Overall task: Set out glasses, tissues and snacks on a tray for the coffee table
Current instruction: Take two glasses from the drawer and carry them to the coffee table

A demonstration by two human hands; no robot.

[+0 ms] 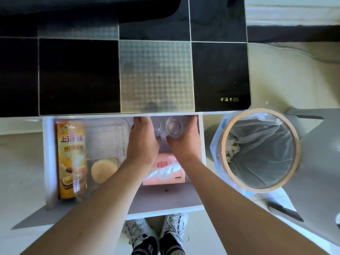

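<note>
Step in hand: two clear plastic glasses are being taken from the back of the white pull-out drawer (201, 162) under the black-and-patterned glass worktop (220, 74).
Left hand (142, 142): its grip is curled round the left clear glass (157, 127), fingers behind it, thumb in front.
Right hand (185, 142): its grip is closed on the right clear glass (173, 127), which is seen mouth-up between thumb and fingers.
Glasses: they stand side by side, touching or nearly so; the overhanging worktop edge is close above them.
Other task things: the pink tissue pack (165, 172) lies just behind the wrists; the orange biscuit box (71, 159) and the clear lidded container with a round cake (104, 155) lie to the left in the same drawer.
Tray: none is seen.
Doing it well: thin plastic should be held lightly so the walls are not crushed; the glasses are best drawn back towards the body before being lifted, so the rims clear the worktop edge.
Risk: the tissue pack may be dragged by the forearms.
</note>
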